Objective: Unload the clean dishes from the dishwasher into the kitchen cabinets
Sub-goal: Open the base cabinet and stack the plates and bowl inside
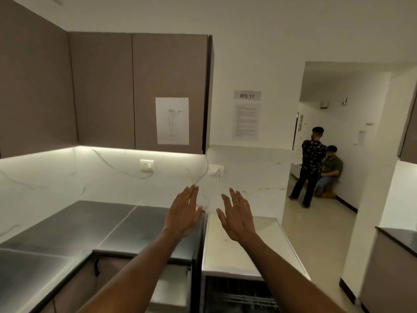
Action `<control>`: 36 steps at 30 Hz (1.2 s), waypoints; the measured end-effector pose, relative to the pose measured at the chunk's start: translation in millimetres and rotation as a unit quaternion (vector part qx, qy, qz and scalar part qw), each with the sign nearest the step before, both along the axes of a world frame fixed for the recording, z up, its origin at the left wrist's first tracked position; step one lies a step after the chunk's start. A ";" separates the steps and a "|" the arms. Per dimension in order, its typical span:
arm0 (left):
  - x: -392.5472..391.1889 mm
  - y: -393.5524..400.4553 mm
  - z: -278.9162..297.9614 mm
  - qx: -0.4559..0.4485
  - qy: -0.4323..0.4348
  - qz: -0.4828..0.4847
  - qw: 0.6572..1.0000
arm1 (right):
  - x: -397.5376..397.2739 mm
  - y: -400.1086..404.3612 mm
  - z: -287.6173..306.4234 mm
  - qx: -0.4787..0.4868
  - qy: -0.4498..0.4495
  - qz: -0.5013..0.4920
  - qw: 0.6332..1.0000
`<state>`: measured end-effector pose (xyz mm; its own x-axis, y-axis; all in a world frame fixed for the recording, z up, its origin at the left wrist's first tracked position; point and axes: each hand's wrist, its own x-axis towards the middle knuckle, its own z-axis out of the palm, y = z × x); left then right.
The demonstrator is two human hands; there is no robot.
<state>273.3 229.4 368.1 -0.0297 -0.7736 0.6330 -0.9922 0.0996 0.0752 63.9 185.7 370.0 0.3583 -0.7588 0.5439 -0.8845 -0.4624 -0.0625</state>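
Note:
Both my hands are raised in front of me with straight fingers and hold nothing. My left hand point(184, 213) hovers over the right end of the steel counter point(94, 227). My right hand point(237, 218) hovers over the white top point(266, 249) of the dishwasher. Below that top, at the bottom edge of the view, the dishwasher's dark opening point(237, 294) shows a wire rack; no dish can be made out in it. The brown wall cabinets point(140, 91) above the counter have their doors closed, with a sheet of paper point(172, 120) taped to the right door.
A marble backsplash carries two wall sockets point(147, 165), one with a white cable point(217, 181) hanging down. A "WS 17" notice point(247, 116) hangs on the wall. Through a doorway at right, two people point(316, 168) are in a corridor. A dark counter point(401, 240) stands at far right.

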 end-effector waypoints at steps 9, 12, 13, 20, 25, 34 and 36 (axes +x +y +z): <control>-117.5 -0.5 -64.6 0.055 -0.005 0.023 0.998 | -114.1 -7.8 -61.7 0.056 0.019 0.019 0.998; -153.2 3.9 -93.0 0.088 -0.006 0.018 0.996 | -149.2 -5.8 -88.6 0.087 0.023 0.020 0.996; -163.0 5.8 -105.1 0.094 -0.004 0.018 0.995 | -159.2 -4.8 -101.0 0.097 0.023 0.018 0.995; -191.1 3.7 -189.8 0.128 0.004 0.013 0.992 | -198.7 -4.4 -193.3 0.155 0.030 0.004 0.987; -198.8 -14.6 -272.8 0.158 0.027 0.014 0.987 | -213.0 -14.0 -275.6 0.181 0.040 -0.018 0.982; -193.0 -75.6 -477.3 0.201 0.016 -0.011 0.979 | -228.7 -64.9 -468.2 0.212 -0.011 -0.117 0.970; -187.0 -92.2 -531.2 0.209 0.022 -0.014 0.978 | -231.8 -80.7 -517.5 0.225 -0.049 -0.162 0.959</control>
